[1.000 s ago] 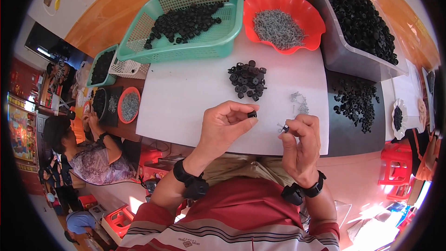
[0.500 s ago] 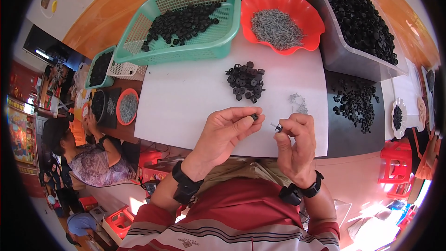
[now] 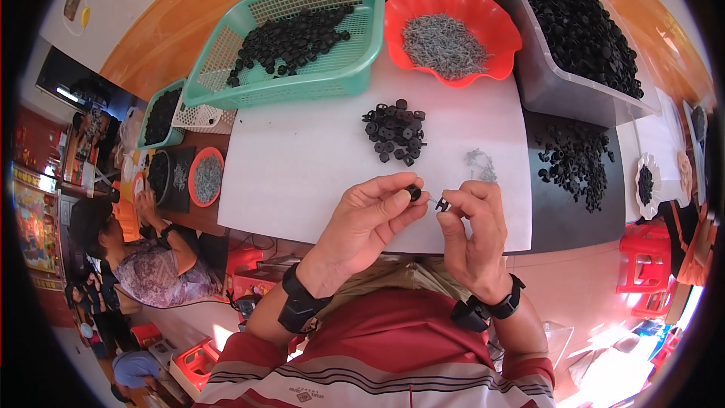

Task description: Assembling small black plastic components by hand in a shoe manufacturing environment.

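Note:
Between the fingertips of my left hand is a small round black plastic part. My right hand pinches a small black clip-like part, and a thin metal screw sticks out from it toward the left-hand part. The screw's tip is at or very close to the round part; I cannot tell whether it touches. Beyond my hands a pile of black round parts lies on the white sheet. Loose screws are scattered to its right.
At the back stand a green basket of black parts, a red scalloped bowl of screws and a grey bin full of black parts. More small black parts lie at right. A person works at the left.
My right hand has moved slightly left, bringing the screw up to the round part. My left hand has turned that part so more of it shows.

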### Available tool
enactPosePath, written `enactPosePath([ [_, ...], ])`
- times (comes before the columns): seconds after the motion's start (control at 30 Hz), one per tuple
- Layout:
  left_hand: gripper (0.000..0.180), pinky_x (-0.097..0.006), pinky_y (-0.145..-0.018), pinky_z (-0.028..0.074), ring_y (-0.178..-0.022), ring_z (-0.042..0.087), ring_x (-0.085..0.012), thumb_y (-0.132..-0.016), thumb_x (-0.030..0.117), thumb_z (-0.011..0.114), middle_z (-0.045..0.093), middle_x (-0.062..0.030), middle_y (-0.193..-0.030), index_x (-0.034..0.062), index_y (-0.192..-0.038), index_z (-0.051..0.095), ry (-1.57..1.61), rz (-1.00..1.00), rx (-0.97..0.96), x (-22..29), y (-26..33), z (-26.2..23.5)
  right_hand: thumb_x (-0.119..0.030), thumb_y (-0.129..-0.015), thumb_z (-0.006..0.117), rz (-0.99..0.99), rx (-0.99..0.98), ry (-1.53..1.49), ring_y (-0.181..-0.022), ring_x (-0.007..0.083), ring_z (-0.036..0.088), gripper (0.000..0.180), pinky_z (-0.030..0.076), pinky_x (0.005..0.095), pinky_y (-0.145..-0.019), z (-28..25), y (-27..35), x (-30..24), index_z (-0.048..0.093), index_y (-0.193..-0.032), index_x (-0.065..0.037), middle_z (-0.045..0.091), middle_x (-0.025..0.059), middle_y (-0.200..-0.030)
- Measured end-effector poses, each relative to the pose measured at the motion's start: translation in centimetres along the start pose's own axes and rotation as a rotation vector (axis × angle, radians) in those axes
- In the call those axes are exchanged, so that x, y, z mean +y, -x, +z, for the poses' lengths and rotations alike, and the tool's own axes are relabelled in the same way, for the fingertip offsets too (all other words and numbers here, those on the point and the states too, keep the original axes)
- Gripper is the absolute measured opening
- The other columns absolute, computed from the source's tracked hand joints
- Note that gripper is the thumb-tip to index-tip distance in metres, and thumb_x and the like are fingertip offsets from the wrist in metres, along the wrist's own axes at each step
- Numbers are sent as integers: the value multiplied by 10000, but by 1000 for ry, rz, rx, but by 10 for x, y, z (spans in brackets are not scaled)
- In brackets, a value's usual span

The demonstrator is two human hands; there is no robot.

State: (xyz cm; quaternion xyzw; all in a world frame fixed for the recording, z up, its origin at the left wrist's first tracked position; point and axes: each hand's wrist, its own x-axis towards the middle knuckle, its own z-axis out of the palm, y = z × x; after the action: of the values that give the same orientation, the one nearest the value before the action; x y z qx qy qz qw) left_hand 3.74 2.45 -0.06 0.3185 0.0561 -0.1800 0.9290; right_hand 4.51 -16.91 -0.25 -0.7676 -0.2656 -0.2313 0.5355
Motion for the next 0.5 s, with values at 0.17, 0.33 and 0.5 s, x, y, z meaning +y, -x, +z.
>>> enactPosePath([
  [0.17, 273, -367, -1071, 558, -1156, 683, -222, -989, 42, 666, 700, -107, -1226, 15, -1261, 673, -10, -10, -4, 0, 1, 1, 33, -900, 727, 9, -1, 9, -637, 214, 577, 302, 489, 317, -525, 0, 1, -1, 619, -1180, -1, 577, 156, -1019],
  [0.33, 270, -367, -1060, 562, -1135, 689, -211, -984, 44, 673, 702, -105, -1225, 22, -1253, 672, 11, -29, -31, 1, 2, -1, 25, -896, 734, 20, -6, 16, -635, 250, 580, 301, 485, 333, -521, 1, 2, -1, 625, -1174, -13, 575, 156, -1006],
  [0.5, 268, -365, -1023, 577, -1076, 703, -191, -974, 39, 686, 710, -100, -1218, 44, -1242, 681, 81, -45, 13, -2, 2, -4, 18, -893, 736, 23, -15, 15, -644, 265, 581, 303, 484, 345, -524, 3, 2, -2, 630, -1174, -23, 570, 150, -1003],
])
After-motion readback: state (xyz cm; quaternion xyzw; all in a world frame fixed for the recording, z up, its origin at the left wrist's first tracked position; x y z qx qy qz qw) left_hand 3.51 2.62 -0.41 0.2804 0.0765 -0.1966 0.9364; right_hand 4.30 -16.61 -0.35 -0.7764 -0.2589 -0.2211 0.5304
